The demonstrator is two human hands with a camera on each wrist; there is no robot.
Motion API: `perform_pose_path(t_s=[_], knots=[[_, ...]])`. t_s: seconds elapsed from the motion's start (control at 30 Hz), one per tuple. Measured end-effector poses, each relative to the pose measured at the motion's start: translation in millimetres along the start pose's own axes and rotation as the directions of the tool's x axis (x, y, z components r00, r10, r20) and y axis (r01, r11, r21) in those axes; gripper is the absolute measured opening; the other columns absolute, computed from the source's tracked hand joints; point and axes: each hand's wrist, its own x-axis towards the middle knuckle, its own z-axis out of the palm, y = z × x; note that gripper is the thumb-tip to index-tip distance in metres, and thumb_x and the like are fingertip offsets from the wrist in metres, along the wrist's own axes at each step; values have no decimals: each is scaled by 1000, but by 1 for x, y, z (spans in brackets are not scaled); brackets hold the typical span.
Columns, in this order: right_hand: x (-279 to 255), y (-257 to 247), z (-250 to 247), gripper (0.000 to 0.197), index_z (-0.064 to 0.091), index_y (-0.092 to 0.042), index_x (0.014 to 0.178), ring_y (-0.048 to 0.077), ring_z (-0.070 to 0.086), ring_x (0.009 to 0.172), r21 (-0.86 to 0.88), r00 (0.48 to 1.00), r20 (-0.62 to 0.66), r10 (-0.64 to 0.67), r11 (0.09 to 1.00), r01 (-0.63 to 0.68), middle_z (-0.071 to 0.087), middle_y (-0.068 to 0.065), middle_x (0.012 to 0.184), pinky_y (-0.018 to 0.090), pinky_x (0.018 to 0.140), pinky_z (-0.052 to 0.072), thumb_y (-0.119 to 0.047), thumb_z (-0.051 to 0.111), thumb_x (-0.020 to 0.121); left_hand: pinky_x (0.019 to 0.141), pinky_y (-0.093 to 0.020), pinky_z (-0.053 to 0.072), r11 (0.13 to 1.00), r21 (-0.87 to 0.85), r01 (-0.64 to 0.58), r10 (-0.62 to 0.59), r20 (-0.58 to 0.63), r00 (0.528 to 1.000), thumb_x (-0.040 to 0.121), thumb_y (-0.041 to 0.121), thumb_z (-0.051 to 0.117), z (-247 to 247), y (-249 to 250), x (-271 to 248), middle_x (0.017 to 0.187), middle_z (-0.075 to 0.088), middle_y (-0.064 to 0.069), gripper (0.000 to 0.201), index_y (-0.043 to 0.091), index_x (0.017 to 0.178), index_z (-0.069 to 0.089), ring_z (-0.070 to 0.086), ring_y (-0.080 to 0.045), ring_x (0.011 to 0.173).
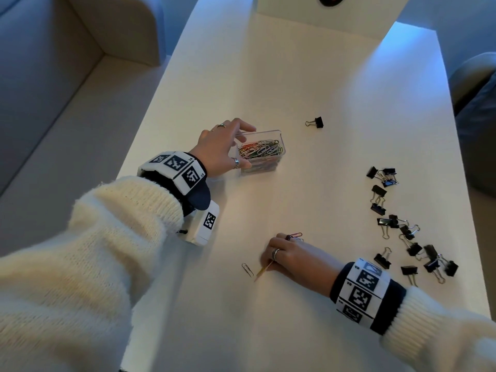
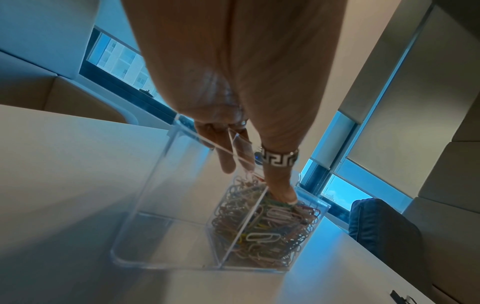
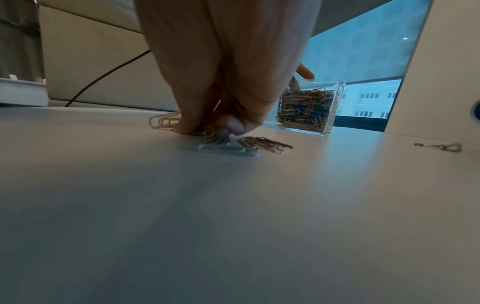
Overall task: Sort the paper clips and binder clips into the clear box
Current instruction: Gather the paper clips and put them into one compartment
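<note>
your right hand (image 1: 288,255) pinches loose paper clips (image 3: 205,131) flat on the table (image 1: 308,76); your left hand (image 1: 221,146) grips the box (image 1: 279,157). risk: thin clips slip out mid-lift; binder clips (image 1: 408,232) lie untouched.

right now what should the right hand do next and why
Probably finish pinching the paper clips under the right hand and lift them toward the box, which the left hand holds; a few loose clips lie beside its fingertips.

A white table (image 1: 295,76) stands between a pale sofa (image 1: 53,76) and a dark cushion (image 1: 477,135).
</note>
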Motion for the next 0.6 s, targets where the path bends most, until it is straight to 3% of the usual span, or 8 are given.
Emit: perform_pose_path(t_s=[0.07, 0.3, 0.4, 0.5, 0.6], knots=[[0, 1, 1, 2, 65, -19, 80, 15, 59, 68, -58, 999, -18, -27, 998, 26, 61, -3, 75, 19, 60, 48, -18, 65, 81, 97, -33, 25, 1000, -2, -3, 3, -2, 1000, 74, 23, 74, 0, 0, 0, 121, 53, 2, 63, 30, 127, 40, 50, -15, 108], [-1, 4, 1, 14, 62, -21, 78, 11, 55, 65, -199, 999, -1, -48, 979, 47, 57, -7, 72, 16, 58, 43, -15, 74, 74, 96, -33, 24, 1000, 5, -9, 9, -7, 1000, 74, 24, 73, 1, 0, 0, 122, 53, 2, 63, 29, 127, 40, 47, -15, 112], [2, 8, -6, 7, 64, -19, 77, 13, 59, 65, -114, 999, -10, -42, 993, 40, 62, -5, 73, 18, 62, 46, -17, 61, 83, 95, -33, 24, 1000, 8, -10, 10, -8, 1000, 74, 24, 73, 1, 0, 0, 122, 53, 2, 63, 28, 128, 39, 46, -14, 114], [17, 13, -36, 36, 66, -10, 81, 22, 61, 72, 79, 996, -46, 79, 994, -75, 66, 6, 79, 19, 72, 38, -30, 37, 87, 93, -32, 23, 1000, 9, -8, 8, -9, 1000, 74, 24, 73, 1, -1, 1, 122, 52, 3, 63, 29, 128, 39, 46, -13, 114], [43, 28, -82, 30, 65, -5, 84, 15, 55, 74, 117, 954, -258, 151, 985, -124, 66, 9, 81, 13, 73, 31, -26, 45, 88, 93, -31, 23, 1000, 7, -7, 7, -10, 1000, 74, 24, 73, 1, -1, 1, 122, 53, 3, 63, 29, 127, 39, 46, -12, 113]])
